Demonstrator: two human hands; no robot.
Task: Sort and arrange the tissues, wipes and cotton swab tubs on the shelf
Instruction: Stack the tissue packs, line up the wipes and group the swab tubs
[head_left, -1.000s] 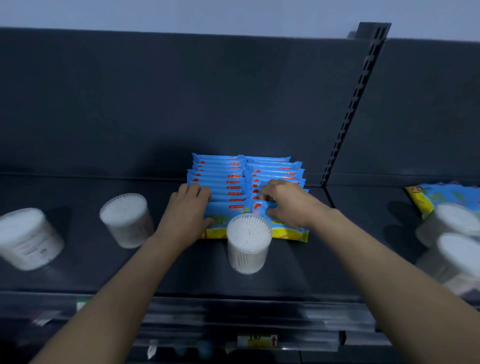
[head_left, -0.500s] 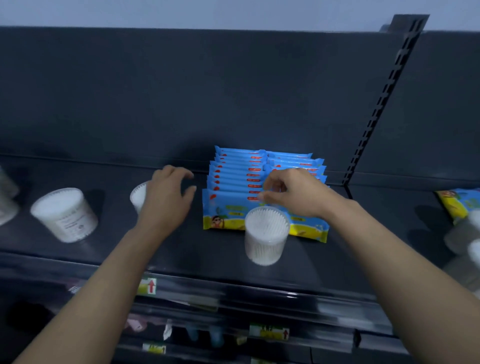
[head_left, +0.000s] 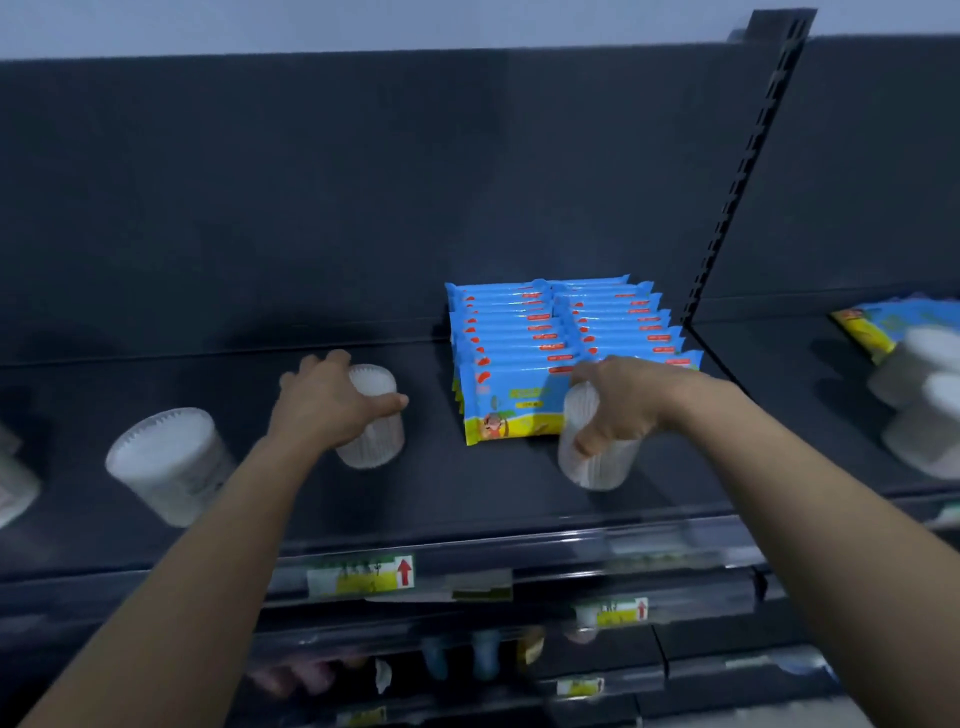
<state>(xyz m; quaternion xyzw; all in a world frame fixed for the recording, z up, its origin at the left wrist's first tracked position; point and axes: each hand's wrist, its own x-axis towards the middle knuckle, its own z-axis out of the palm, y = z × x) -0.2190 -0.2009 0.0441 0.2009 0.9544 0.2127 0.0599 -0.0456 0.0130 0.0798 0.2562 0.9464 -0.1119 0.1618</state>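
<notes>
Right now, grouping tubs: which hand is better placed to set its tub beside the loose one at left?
Likely left hand: its tub is nearest the loose tub; the right hand grips one beyond the wipes.

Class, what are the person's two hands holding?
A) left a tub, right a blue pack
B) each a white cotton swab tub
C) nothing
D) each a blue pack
B: the left hand grips the left tub, the right hand grips the front tub, with the blue packs between them.
</notes>
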